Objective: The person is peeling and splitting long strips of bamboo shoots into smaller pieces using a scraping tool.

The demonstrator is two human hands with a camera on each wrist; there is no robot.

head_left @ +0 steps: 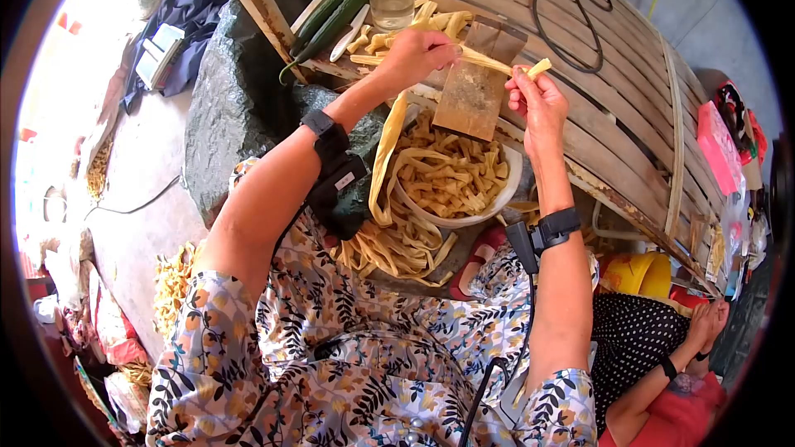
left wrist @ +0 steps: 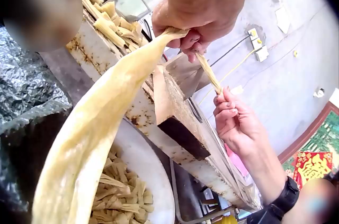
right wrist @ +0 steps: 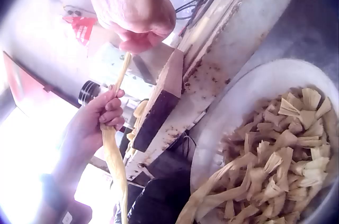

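My left hand [head_left: 418, 60] grips a long, flat, pale yellow strip [head_left: 487, 61] above the table's near edge. My right hand [head_left: 540, 108] pinches the same strip close to its end, and the stretch between the hands is pulled straight. In the left wrist view the strip's broad tail [left wrist: 95, 118] hangs from the left hand. Under the hands a wooden block [head_left: 470, 99] juts over the table edge. Below it is a white bowl [head_left: 515, 175] of short knotted yellow pieces [head_left: 451, 174]. More long strips [head_left: 397, 244] lie in a heap beside the bowl.
On the slatted table [head_left: 613, 108] are a glass jar [head_left: 392, 0], green cucumbers [head_left: 331, 21], a white-handled tool [head_left: 349, 33], more yellow pieces [head_left: 447, 23] and a black cable [head_left: 571, 54]. Dark plastic sheeting [head_left: 240, 116] stands at left. Another person's arm [head_left: 662, 372] shows lower right.
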